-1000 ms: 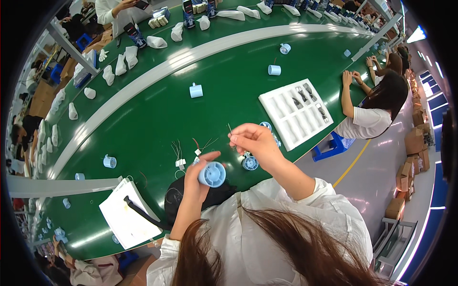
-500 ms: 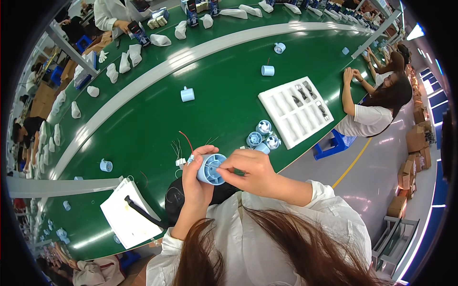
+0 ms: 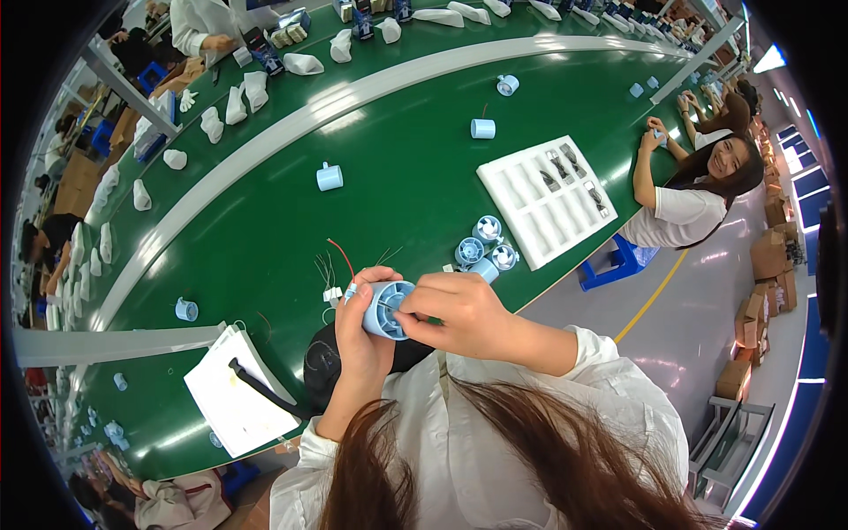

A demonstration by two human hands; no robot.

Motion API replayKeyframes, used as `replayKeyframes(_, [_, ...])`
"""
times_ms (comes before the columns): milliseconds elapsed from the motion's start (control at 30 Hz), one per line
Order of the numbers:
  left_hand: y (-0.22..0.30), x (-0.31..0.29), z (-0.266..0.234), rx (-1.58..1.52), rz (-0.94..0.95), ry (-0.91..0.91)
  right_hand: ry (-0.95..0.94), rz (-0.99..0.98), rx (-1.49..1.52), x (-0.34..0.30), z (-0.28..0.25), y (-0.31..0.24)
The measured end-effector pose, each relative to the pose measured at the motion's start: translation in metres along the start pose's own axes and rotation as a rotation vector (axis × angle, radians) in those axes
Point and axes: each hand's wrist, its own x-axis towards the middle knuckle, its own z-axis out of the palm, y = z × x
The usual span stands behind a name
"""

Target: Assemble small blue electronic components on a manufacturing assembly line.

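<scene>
- My left hand (image 3: 365, 340) has its fingers wrapped round the blue housing (image 3: 373, 311)
- Housing lies nine o'clock from my right hand (image 3: 464, 311), long axis roughly nine-to-three
- Right fingers bunch there; I cannot tell their grip

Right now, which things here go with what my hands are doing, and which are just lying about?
Seemingly in use:
blue housing, held in the left hand, right hand at its open end
red wire beside it

Lying about, apparently:
blue fan parts beside the white tray
black parts in that tray
white sheets under a black strap
</scene>
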Motion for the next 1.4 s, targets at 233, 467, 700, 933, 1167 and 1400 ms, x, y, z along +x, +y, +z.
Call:
replayKeyframes(233, [0.000, -0.004, -0.001, 0.019, 0.023, 0.026, -0.139, 0.307, 0.233, -0.003, -0.004, -0.003])
replayKeyframes(467, [-0.002, -0.004, -0.002, 0.186, 0.102, 0.033, -0.183, 0.300, 0.175, -0.002, -0.008, -0.003])
replayKeyframes(700, [-0.007, -0.009, -0.007, 0.360, 0.152, -0.012, -0.215, 0.360, 0.226, -0.006, -0.010, -0.004])
replayKeyframes(933, [0.003, -0.016, -0.011, 0.456, 0.175, -0.129, -0.131, 0.273, 0.196, -0.015, -0.010, 0.003])
replayKeyframes(1167, [0.008, -0.024, -0.010, 0.517, 0.174, -0.117, -0.035, 0.575, 0.488, -0.018, -0.003, -0.010])
replayKeyframes(1400, [0.008, -0.025, -0.005, 0.816, 0.411, -0.085, 0.156, 0.544, 0.813, -0.023, 0.018, -0.010])
